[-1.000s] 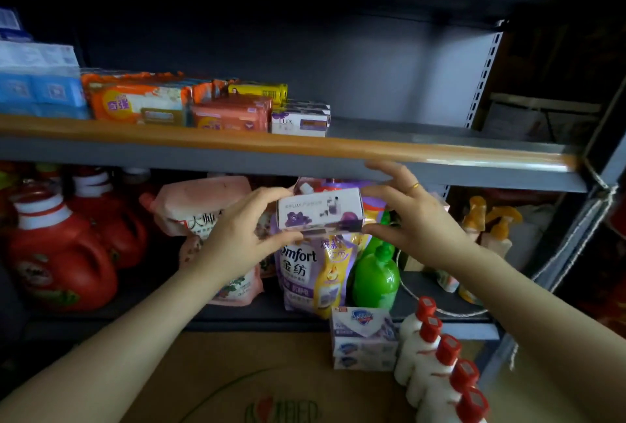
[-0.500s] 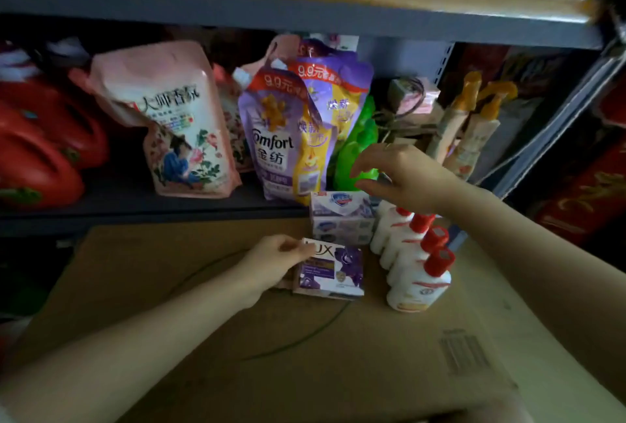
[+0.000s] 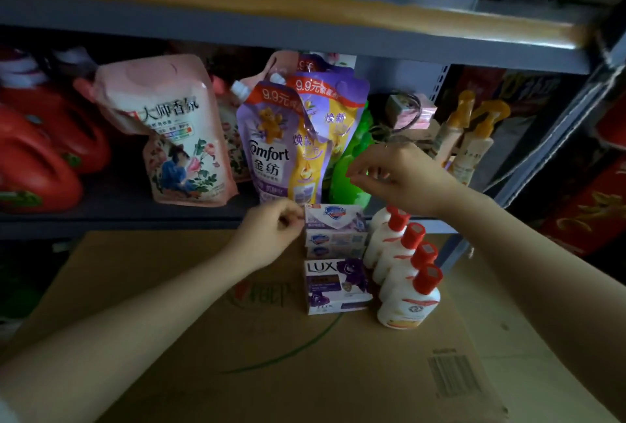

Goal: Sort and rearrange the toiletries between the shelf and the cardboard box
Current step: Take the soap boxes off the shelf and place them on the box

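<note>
Soap box [image 3: 337, 285] now down on cardboard box [image 3: 237, 355] w/ bottles [image 3: 404, 270], let go — left hand [image 3: 271, 234] fingers curled empty beside stack, right hand [image 3: 399, 178] fingers loose, hovering.

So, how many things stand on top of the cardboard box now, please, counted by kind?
White lotion bottles with red caps: 4
Purple LUX soap box: 1
White-and-blue soap boxes, stacked: 3, as far as the blurred stack shows
Total: 8
</note>
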{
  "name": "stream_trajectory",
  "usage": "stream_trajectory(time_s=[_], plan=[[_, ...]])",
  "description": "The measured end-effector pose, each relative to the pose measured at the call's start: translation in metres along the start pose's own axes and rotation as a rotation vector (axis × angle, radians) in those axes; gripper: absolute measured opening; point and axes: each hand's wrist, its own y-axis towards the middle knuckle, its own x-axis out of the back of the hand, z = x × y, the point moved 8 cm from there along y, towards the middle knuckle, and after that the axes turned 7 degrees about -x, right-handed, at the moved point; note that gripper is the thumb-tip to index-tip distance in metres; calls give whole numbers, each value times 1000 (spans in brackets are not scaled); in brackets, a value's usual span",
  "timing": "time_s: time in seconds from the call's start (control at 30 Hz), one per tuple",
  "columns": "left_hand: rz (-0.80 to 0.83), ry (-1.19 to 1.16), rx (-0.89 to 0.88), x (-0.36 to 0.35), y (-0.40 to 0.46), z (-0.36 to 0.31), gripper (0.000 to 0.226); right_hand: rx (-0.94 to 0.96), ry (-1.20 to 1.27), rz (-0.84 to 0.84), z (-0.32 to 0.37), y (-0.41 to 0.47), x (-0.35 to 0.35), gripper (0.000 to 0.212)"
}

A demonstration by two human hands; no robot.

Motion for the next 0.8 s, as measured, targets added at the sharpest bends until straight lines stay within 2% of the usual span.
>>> stream_trajectory(time_s=[0.13,0.2,0.27,0.33,0.43,0.5,0.63,0.8], plan=[[-307,95,-313,89,22,-54,12,1,38,-184,16,36,30,23],[-442,333,-488,131,28,-81,19,-13,-15,-332,25,52,54,24],[-547,699,-614,164,34,-103,33,12,-50,-452,37,69,78,25],[-588,960,-613,192,45,-113,51,62,-25,-534,50,89,99,27],[-466,1079,-442,224,69,-110,82,52,1,-559,58,132,114,24],[-369,1072,-356,234,81,-106,92,-45,13,-502,50,164,113,21],[-299,1091,-345,233,90,-104,95,-304,-65,-236,24,219,91,30],[-287,1049,-333,232,91,-99,95,-309,-85,119,28,239,67,40]])
